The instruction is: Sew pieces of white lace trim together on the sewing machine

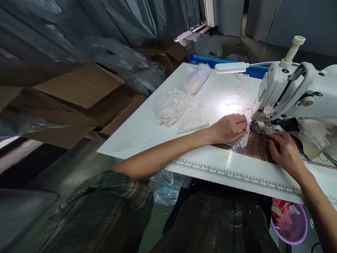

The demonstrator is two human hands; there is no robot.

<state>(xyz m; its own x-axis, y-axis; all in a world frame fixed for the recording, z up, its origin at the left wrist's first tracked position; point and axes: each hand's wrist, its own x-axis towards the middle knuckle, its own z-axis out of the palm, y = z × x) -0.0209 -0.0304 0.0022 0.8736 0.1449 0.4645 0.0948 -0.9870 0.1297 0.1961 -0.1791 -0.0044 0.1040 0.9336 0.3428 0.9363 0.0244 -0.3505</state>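
White lace (240, 140) lies under and around my left hand (231, 128), whose fingers are bent together on it just left of the sewing machine's needle area. Whether they pinch the lace is partly hidden. My right hand (283, 149) rests on the brown plate (258, 146), right of the needle, with thumb and fingers apart and nothing seen between them. The white sewing machine (289, 91) stands over the plate. A lamp (231, 67) lights more lace behind my left hand. A heap of white lace (175, 107) lies farther left.
A wrapped pale bundle (196, 79) lies behind the heap. The white table (142, 130) has a ruler strip (226, 172) along its front edge. Open cardboard boxes (79, 84) stand at left. A purple basket (300, 226) with scraps sits below right. White scraps (314, 131) lie beneath the machine arm.
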